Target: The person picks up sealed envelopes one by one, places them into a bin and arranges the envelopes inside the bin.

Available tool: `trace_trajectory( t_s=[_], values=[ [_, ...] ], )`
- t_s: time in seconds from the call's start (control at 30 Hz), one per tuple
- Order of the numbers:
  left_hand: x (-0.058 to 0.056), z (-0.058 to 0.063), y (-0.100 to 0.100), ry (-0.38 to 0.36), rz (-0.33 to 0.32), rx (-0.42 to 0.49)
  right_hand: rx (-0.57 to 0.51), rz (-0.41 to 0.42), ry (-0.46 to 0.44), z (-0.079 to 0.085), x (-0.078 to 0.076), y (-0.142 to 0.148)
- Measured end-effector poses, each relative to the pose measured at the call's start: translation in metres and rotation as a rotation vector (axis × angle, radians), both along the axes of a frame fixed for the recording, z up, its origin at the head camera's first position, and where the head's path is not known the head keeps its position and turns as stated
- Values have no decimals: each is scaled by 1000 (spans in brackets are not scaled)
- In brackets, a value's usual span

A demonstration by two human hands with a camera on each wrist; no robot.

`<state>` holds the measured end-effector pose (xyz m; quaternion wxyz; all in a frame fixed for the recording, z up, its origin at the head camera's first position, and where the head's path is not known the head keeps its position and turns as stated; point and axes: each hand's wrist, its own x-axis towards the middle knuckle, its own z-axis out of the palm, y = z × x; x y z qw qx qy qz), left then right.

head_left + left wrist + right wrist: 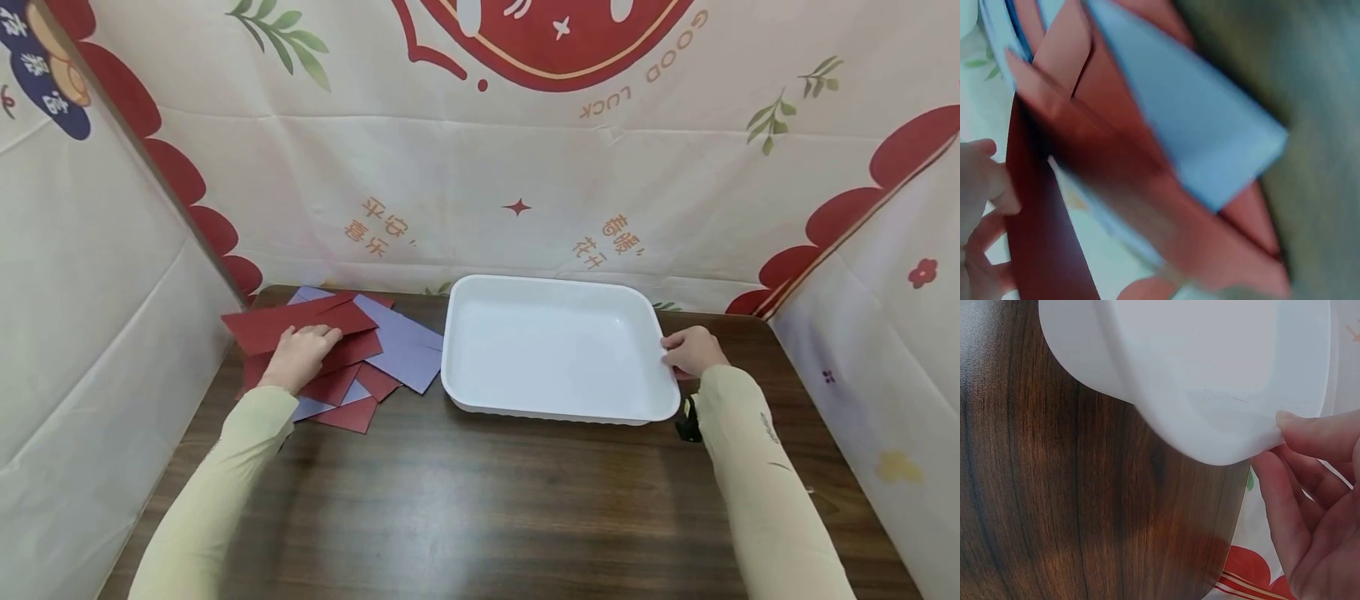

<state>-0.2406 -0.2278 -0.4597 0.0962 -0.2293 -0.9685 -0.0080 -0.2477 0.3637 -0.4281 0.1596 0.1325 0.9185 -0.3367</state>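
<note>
On the left of the table, my left hand [302, 357] grips a red envelope [281, 323] on top of a loose pile of red and bluish-purple envelopes. In the left wrist view the fingers [999, 187] lie at the edge of that dark red envelope [1044, 231], and a blue-looking envelope [1191, 106] shows beside it, slightly blurred. A white rectangular tray [555, 414] stands at the back middle with nothing in it. My right hand [693, 350] pinches the tray's right rim between thumb and fingers, as the right wrist view confirms.
Everything lies on a dark brown wooden table [450, 508]. A pale patterned cloth [465, 183] hangs behind the table, and cloth walls [885, 333] close off both sides. Something black [687, 419] sits by the right wrist.
</note>
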Motion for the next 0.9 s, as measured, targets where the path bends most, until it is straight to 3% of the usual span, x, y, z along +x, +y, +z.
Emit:
trace_trajectory(
  t_s=[0.07,0.13,0.3,0.4,0.47,0.67,0.8,0.9],
  values=[
    [0,-9,2,-51,19,66,4,-4,5,1,0,0],
    [1,-18,3,-113,88,145,9,-6,6,1,0,0],
    [0,-35,2,-319,405,335,18,-16,2,1,1,-1],
    [-2,-39,0,-429,504,347,18,-10,14,-1,0,-3],
    [-4,-39,0,-455,498,299,12,-7,19,-1,1,-3],
    [-5,-35,3,-403,355,138,11,-7,16,-1,2,0],
    [-1,-33,2,-418,344,126,0,-5,11,0,1,0],
    [1,-33,-3,-434,360,168,-1,-8,3,0,0,-1]
  ],
)
